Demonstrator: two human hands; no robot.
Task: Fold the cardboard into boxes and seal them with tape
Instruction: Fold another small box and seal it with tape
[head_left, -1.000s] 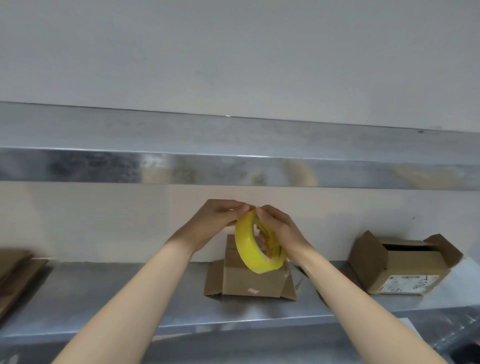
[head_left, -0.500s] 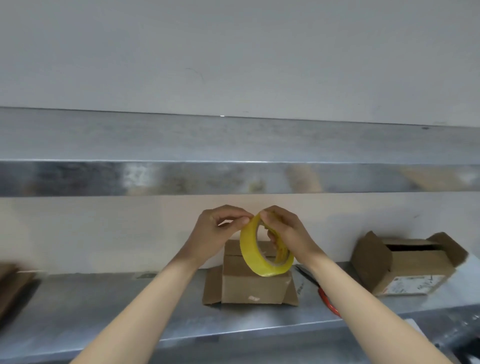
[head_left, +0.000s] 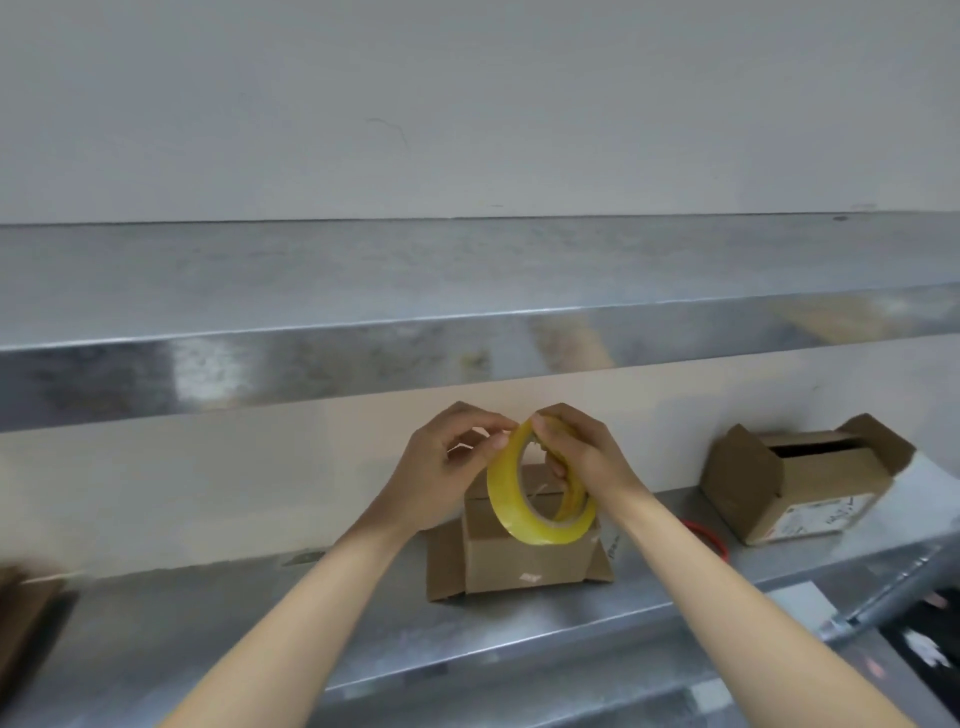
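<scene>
Scissors (head_left: 712, 535) now mostly behind right hand's (head_left: 582, 457) forearm (head_left: 675, 545)

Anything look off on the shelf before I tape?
Nothing spilled or damaged. The brown cardboard box at the right sits with flaps splayed open, a dark gap on top, unsealed.

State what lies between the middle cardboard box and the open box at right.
Head view: a red loop, likely a scissors handle, lies on the metal shelf there, partly hidden behind the right forearm.

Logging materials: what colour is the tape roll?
The tape roll is yellow; head view shows it best.
</scene>
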